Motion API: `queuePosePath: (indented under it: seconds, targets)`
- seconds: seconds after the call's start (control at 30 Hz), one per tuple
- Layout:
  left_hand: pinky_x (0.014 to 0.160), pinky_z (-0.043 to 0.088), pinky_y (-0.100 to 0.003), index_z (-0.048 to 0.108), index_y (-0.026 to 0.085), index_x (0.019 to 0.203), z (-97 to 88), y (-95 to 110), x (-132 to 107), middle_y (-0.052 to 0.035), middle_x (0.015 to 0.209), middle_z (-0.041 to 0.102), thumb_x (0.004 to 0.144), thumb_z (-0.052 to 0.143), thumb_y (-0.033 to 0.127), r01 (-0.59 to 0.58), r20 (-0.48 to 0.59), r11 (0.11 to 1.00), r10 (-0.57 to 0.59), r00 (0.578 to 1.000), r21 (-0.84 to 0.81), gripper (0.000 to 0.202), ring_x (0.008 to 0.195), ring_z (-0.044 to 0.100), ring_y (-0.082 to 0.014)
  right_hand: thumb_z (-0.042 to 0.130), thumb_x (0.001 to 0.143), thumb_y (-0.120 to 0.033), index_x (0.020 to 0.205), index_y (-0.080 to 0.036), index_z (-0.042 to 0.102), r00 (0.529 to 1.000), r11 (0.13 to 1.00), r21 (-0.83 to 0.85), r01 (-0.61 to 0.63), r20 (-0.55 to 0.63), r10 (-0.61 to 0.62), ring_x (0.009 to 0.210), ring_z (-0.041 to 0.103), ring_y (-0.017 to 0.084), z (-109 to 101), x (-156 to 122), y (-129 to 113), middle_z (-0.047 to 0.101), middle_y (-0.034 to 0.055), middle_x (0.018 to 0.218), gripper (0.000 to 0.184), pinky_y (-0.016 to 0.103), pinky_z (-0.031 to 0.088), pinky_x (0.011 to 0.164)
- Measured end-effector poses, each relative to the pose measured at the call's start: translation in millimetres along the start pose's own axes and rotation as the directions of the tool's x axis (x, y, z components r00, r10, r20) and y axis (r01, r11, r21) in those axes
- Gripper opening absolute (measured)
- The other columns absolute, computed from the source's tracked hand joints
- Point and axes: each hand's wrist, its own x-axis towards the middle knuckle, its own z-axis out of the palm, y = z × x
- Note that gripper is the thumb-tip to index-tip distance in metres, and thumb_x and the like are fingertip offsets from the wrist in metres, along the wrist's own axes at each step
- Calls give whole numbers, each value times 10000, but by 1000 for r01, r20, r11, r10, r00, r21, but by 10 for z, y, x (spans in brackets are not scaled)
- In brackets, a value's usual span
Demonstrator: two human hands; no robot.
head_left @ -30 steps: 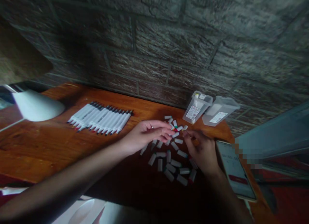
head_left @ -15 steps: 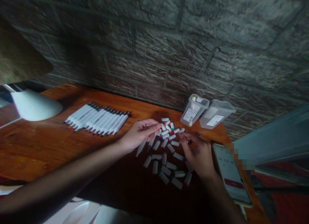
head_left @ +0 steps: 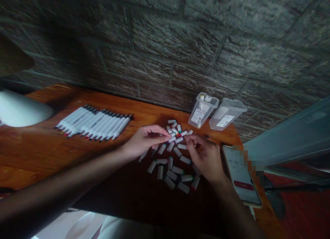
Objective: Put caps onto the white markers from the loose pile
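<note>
Loose white marker caps (head_left: pixel 172 174) with coloured ends lie scattered on the wooden table between my hands. My left hand (head_left: pixel 144 140) reaches over the far part of the pile. Its thumb and forefinger are brought together beside several caps, and I cannot make out what is between them. Opposite it, my right hand (head_left: pixel 206 156) is closed in a pinch on what looks like a white cap (head_left: pixel 189 132). Two pale, slim pieces (head_left: pixel 143 156) lie partly under my left hand.
To the left, uncapped white markers (head_left: pixel 95 124) lie side by side in a row. Two clear plastic containers (head_left: pixel 227 115) stand near the brick wall (head_left: pixel 154 67), one with a marker inside. A phone (head_left: pixel 242 177) lies right of my right hand; a white lamp base (head_left: pixel 24 108) is far left.
The view has shifted slightly, so everything sits a little further left and higher. Both hands stay over the caps; the left fingertips have come down slightly among them.
</note>
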Motion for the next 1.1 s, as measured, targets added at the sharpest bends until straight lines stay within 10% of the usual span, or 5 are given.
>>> queuePosePath:
  seconds: [1.1]
  targets:
    - [460, 274, -211, 650, 157, 736, -49, 62, -19, 55, 508, 473, 899, 628, 472, -180, -237, 979, 199, 951, 99, 356, 461, 365, -68, 571, 952, -313, 914, -199, 733, 999, 1000, -7, -23, 36, 24, 586, 641, 111, 36, -18, 29, 725, -11, 717, 202, 216, 423, 549]
